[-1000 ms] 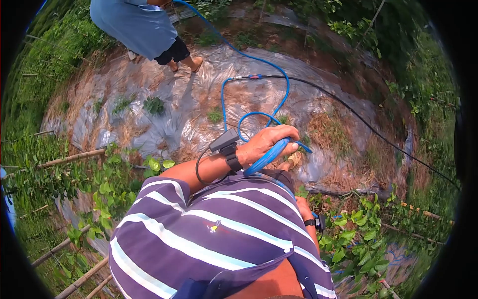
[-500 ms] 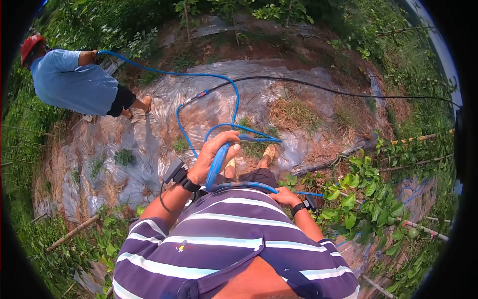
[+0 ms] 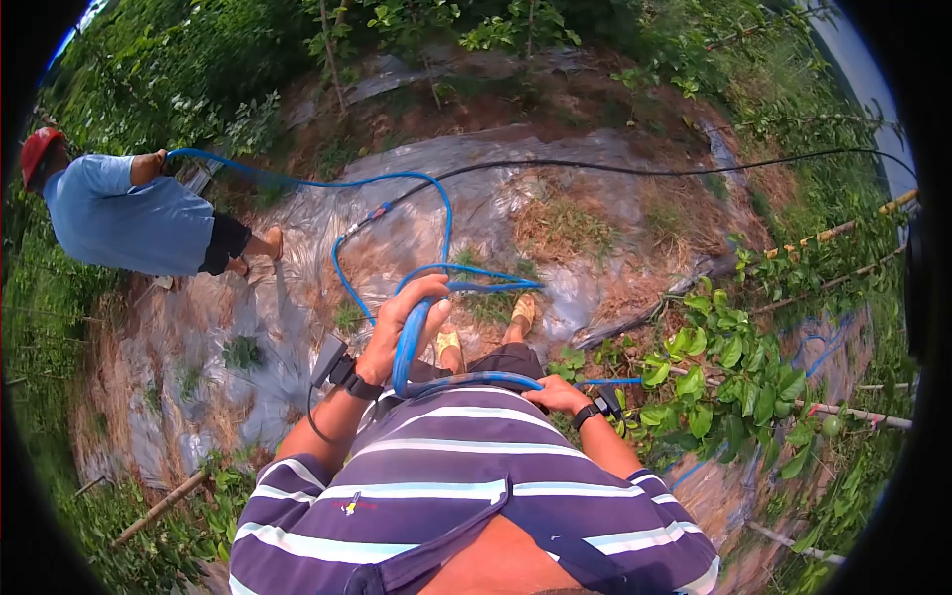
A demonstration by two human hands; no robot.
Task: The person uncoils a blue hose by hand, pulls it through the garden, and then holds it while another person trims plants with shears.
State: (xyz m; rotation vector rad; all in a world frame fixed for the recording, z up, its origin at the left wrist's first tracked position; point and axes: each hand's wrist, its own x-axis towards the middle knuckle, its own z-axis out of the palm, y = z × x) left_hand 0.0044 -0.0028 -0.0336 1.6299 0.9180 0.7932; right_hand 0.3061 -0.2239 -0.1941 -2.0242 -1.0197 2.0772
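Note:
A blue hose (image 3: 407, 349) bends in a loop in front of my striped shirt. My left hand (image 3: 402, 322) is wrapped round it at the upper part of the bend. At my waist, the fingers of my right hand (image 3: 557, 396) close round the same hose, which runs on past that hand to the right. More of the hose lies in loops on the ground beyond my feet. There a connector (image 3: 380, 211) joins it to a black hose (image 3: 615, 171). Both wrists carry a black strap with a small device.
At the upper left a person in a red helmet and blue shirt (image 3: 134, 218) holds the hose's far part. Silvery plastic sheeting (image 3: 208, 327) covers much of the soil. Leafy plants (image 3: 729, 372) and poles (image 3: 164, 506) stand at both sides.
The view has turned slightly, so the person and the ground hoses appear shifted left. The person's place in view is also lower. Both my hands keep their hold on the hose.

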